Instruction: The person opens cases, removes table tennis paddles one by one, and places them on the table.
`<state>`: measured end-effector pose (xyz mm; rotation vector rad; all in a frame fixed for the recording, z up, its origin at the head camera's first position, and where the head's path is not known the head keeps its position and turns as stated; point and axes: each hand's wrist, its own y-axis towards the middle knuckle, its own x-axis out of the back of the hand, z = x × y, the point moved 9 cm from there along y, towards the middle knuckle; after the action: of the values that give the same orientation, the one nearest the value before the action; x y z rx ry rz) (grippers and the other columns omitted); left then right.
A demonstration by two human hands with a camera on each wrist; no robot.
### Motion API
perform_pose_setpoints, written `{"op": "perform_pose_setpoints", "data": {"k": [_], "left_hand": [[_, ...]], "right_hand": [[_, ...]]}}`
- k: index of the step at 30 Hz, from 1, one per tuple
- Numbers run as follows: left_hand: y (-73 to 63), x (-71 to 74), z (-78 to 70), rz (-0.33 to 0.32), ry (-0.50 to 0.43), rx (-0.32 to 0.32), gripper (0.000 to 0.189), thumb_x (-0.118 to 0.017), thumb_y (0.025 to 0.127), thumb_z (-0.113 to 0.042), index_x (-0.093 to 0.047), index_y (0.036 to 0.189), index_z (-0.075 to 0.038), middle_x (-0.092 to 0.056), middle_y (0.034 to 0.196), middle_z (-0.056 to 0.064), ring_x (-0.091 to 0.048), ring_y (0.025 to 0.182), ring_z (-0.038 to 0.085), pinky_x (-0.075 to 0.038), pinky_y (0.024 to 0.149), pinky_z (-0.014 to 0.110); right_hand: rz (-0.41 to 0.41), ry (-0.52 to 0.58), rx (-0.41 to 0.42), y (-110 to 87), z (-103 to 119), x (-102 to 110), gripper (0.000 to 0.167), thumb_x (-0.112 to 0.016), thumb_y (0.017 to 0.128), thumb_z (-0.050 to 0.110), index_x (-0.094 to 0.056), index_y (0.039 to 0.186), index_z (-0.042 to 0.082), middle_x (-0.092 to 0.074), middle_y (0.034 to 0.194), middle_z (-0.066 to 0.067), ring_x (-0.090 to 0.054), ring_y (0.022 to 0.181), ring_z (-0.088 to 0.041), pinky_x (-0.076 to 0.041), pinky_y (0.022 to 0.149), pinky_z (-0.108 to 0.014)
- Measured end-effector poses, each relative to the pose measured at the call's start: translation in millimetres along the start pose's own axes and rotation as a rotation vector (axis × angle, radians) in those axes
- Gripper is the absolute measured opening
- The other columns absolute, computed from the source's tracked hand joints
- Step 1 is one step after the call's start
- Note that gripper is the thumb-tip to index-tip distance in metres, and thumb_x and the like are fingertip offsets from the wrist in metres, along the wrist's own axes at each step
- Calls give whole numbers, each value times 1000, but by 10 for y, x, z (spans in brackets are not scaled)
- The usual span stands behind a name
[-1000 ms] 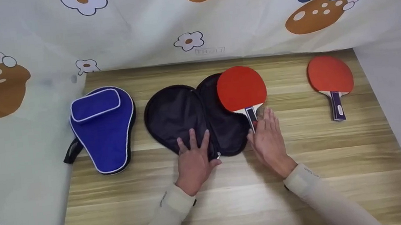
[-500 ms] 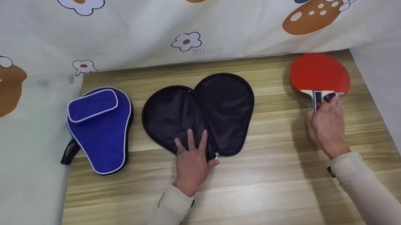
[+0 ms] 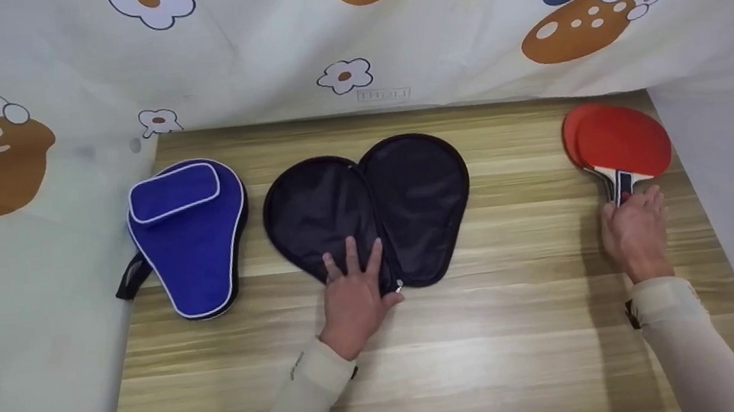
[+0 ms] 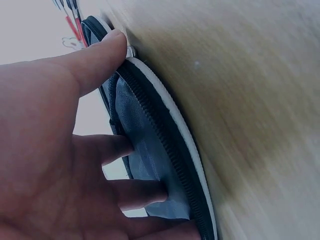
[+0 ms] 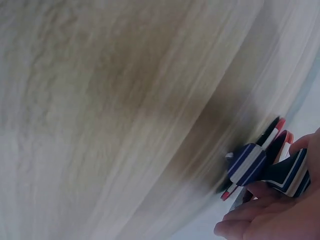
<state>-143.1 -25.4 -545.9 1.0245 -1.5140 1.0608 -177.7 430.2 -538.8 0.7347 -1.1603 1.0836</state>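
In the head view my right hand [image 3: 640,233] grips the handle of a red table tennis paddle [image 3: 626,142] at the far right. That paddle overlaps a second red paddle [image 3: 570,134], whose blade shows at its left edge. The right wrist view has the held handle [image 5: 290,175] in my fingers, with the lower paddle's handle end [image 5: 247,165] close beside it. A black paddle case [image 3: 419,207] lies unfolded in two halves at mid-table. My left hand [image 3: 354,307] rests on its left half, fingers spread straight, thumb near the zipper pull [image 4: 131,51].
A blue paddle case [image 3: 197,260] with white piping and a black strap [image 3: 133,277] lies at the left of the wooden table [image 3: 442,384]. Printed cloth walls [image 3: 253,53] stand along the back and both sides.
My right hand has carried the paddle from the black case's right half over to the second paddle at the right. My left hand stays on the case.
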Motion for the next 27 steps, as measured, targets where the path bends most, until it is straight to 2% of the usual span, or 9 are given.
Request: {"op": "perform_pose_setpoints", "data": {"k": [5,8,11,14,16,18,22,25,27], "left_hand": [[-3,18,-9,-22,37,-11,96,-66,82,-71,-35,160,-23,-40,158,28,-50,129,63,-58,95,51],[5,10,-9,-10,39,-8,97,-66,83,-71,-34,161,-24,-39,159,28,-49,130,63,-57,97,51],[12,-4,-10,4,46,-4,97,-65,83,-71,-33,161,-24,-38,159,27,-49,130,63,-56,97,51],[13,-23,-14,22,35,-2,97,-66,84,-70,-32,161,-24,-37,160,28,-47,131,64,-57,96,52],[9,-34,-20,36,13,-2,97,-66,85,-69,-31,162,-23,-35,161,29,-45,132,65,-57,96,53],[0,-42,-25,46,-23,-6,96,-67,86,-67,-31,162,-21,-33,161,30,-41,133,67,-55,98,55],[-43,8,-10,36,-175,-28,90,-68,90,-58,-34,160,-15,-31,160,34,-32,136,72,-48,105,62],[-83,104,66,35,-312,-41,81,-67,94,-51,-38,158,-9,-31,160,35,-26,141,70,-40,112,65],[-90,187,172,36,-360,-30,77,-64,97,-48,-38,158,-8,-30,161,33,-23,145,65,-36,116,65]], "right_hand": [[-3,10,-31,21,-45,-20,67,-31,104,22,-21,138,-35,-12,150,-57,-18,145,-66,-18,122,-65],[54,36,-97,52,-119,-68,73,-29,104,25,-9,145,-32,-6,154,-54,-15,148,-63,-17,123,-64],[97,58,-149,76,-186,-102,78,-29,104,29,-3,148,-29,-7,156,-51,-24,144,-62,-23,121,-64],[121,72,-177,75,-227,-118,72,-30,104,32,-16,146,-26,-26,144,-48,-45,120,-58,-41,103,-66],[131,84,-195,68,-252,-128,66,-30,104,33,-23,141,-21,-37,129,-40,-50,103,-49,-47,87,-61],[133,101,-213,60,-266,-130,60,-31,105,34,-28,136,-17,-39,115,-30,-48,91,-40,-46,73,-53],[119,120,-223,42,-251,-116,57,-32,104,35,-30,134,-13,-38,112,-25,-48,88,-35,-43,66,-44],[73,119,-200,25,-192,-73,56,-34,104,36,-33,132,-13,-39,114,-26,-49,87,-36,-44,65,-46],[31,118,-179,13,-140,-28,56,-36,104,35,-34,131,-14,-39,117,-28,-49,89,-39,-45,66,-51]]}}
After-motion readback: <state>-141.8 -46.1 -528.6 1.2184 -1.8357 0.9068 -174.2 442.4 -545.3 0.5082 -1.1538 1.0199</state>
